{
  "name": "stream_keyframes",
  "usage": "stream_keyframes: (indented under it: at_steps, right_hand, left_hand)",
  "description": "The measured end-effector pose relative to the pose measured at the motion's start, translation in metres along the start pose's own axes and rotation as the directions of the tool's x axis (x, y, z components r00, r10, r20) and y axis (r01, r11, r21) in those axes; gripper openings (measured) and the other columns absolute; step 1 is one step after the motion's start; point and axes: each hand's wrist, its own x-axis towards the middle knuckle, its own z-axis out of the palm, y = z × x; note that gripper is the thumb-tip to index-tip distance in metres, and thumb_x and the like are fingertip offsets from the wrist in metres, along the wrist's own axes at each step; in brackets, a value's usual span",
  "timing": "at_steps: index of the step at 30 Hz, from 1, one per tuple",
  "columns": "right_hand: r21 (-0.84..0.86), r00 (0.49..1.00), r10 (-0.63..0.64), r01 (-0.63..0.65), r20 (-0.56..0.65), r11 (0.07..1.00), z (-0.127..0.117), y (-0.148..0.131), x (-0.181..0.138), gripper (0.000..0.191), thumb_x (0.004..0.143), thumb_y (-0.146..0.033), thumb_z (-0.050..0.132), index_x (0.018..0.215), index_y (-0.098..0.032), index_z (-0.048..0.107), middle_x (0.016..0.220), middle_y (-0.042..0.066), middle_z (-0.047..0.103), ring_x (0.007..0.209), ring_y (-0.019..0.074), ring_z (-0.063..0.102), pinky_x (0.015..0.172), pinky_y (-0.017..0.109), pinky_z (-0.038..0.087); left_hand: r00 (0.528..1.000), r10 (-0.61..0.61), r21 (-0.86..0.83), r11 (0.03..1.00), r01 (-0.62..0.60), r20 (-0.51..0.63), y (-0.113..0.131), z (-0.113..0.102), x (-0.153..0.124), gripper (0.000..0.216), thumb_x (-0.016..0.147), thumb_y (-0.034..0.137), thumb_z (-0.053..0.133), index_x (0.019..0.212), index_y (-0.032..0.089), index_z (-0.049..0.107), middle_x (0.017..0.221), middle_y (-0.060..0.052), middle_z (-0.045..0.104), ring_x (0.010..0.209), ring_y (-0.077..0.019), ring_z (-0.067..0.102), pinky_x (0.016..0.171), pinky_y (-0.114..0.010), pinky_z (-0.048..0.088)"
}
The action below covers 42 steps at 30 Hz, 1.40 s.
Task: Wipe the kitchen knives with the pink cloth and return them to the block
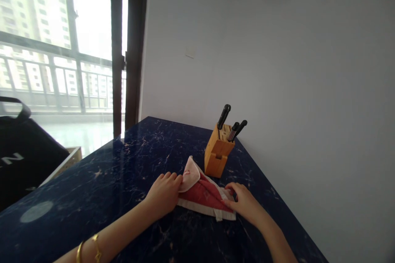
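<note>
A red cloth with a white border (206,194) lies on the dark blue marbled table (145,148), one pale corner folded over at its upper left. My left hand (166,192) is closed on the cloth's left edge, the fingers curled around it. At the right end, my right hand (242,201) pinches the cloth between thumb and fingers. A small white loop hangs from the near edge of the cloth. Just behind it stands a wooden knife block (218,152) holding several black-handled knives.
A pale wall (277,102) runs along the table's right side and back. To the left, a black bag (27,152) rests beside a light wooden edge (66,162), near a glass door with a dark frame (116,49). A pale oval patch (36,212) shows on the table's left part.
</note>
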Motion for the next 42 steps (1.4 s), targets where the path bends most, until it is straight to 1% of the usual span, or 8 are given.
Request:
stream_keyframes:
  at_steps: [6,12,18,24,28,33,37,42]
  right_hand:
    - [0.013,1.000,0.005,-0.005,0.002,1.000,-0.001,0.001,-0.005,0.045,0.062,-0.028,0.063,0.105,-0.020,0.052,0.093,0.004,0.056,0.091,0.0209,0.048,0.080,0.031,0.035]
    - [0.010,1.000,0.001,-0.001,-0.031,1.000,0.000,-0.002,-0.005,0.042,0.063,-0.025,0.062,0.104,-0.020,0.051,0.094,0.004,0.055,0.091,0.0208,0.048,0.080,0.031,0.036]
    - [-0.004,0.994,-0.089,0.089,-0.056,0.996,0.003,-0.013,-0.003,0.024,0.065,-0.019,0.060,0.088,-0.021,0.055,0.090,0.002,0.055,0.089,0.0197,0.047,0.078,0.029,0.035]
    - [-0.049,0.991,-0.127,0.125,-0.031,0.991,0.000,-0.024,-0.009,0.012,0.067,-0.018,0.057,0.076,-0.021,0.051,0.086,0.002,0.052,0.086,0.0186,0.046,0.076,0.028,0.034]
    - [-0.136,0.992,-0.119,0.124,0.050,0.983,-0.003,-0.022,-0.017,0.017,0.063,-0.013,0.056,0.078,-0.021,0.050,0.090,0.002,0.050,0.090,0.0198,0.045,0.076,0.029,0.034]
    - [-0.149,0.988,-0.113,0.128,0.101,0.981,-0.003,-0.021,-0.020,0.023,0.062,-0.020,0.060,0.082,-0.022,0.050,0.092,0.002,0.050,0.091,0.0208,0.044,0.078,0.030,0.035]
    - [-0.214,0.992,-0.115,0.124,0.054,0.969,0.002,-0.022,-0.017,0.028,0.062,-0.017,0.059,0.088,-0.022,0.050,0.096,0.004,0.050,0.094,0.0222,0.044,0.080,0.031,0.034]
    - [-0.268,0.994,-0.110,0.111,0.017,0.957,0.008,-0.023,-0.015,0.033,0.063,-0.011,0.051,0.095,-0.019,0.049,0.098,0.007,0.052,0.095,0.0231,0.045,0.080,0.033,0.034]
  left_hand:
    - [0.986,-0.159,-0.165,0.972,0.166,0.057,-0.028,-0.010,0.002,0.020,0.069,0.012,0.041,0.083,0.022,0.052,0.078,-0.003,0.062,0.076,-0.0199,0.059,0.065,-0.028,0.036]
    - [0.923,-0.335,-0.300,0.876,0.379,0.188,-0.067,-0.002,-0.002,0.013,0.066,0.018,0.045,0.078,0.022,0.048,0.065,0.001,0.060,0.063,-0.0165,0.058,0.053,-0.023,0.033]
    - [0.929,-0.321,-0.339,0.866,0.367,0.184,-0.084,0.002,-0.012,0.017,0.064,0.017,0.044,0.080,0.021,0.049,0.064,0.002,0.059,0.062,-0.0152,0.057,0.052,-0.022,0.034]
    - [0.968,-0.249,-0.272,0.931,0.245,0.020,-0.087,-0.012,-0.014,0.023,0.068,0.027,0.048,0.089,0.019,0.054,0.079,-0.003,0.058,0.075,-0.0189,0.055,0.069,-0.028,0.039]
    - [0.969,-0.245,-0.270,0.932,0.242,0.025,-0.095,-0.016,-0.009,0.019,0.069,0.027,0.047,0.081,0.020,0.059,0.079,-0.003,0.058,0.074,-0.0178,0.055,0.069,-0.027,0.039]
    - [0.971,-0.239,-0.269,0.933,0.238,0.027,-0.095,-0.018,0.004,0.020,0.072,0.023,0.043,0.078,0.019,0.061,0.075,-0.003,0.061,0.071,-0.0160,0.056,0.064,-0.024,0.038]
    - [0.967,-0.237,-0.250,0.934,0.254,0.094,-0.091,-0.020,0.008,0.020,0.072,0.032,0.047,0.077,0.021,0.063,0.076,-0.003,0.063,0.072,-0.0173,0.057,0.063,-0.024,0.038]
    - [0.939,-0.308,-0.204,0.920,0.335,0.155,-0.101,-0.023,-0.001,0.023,0.074,0.036,0.044,0.074,0.020,0.061,0.072,-0.003,0.065,0.070,-0.0184,0.059,0.058,-0.024,0.036]
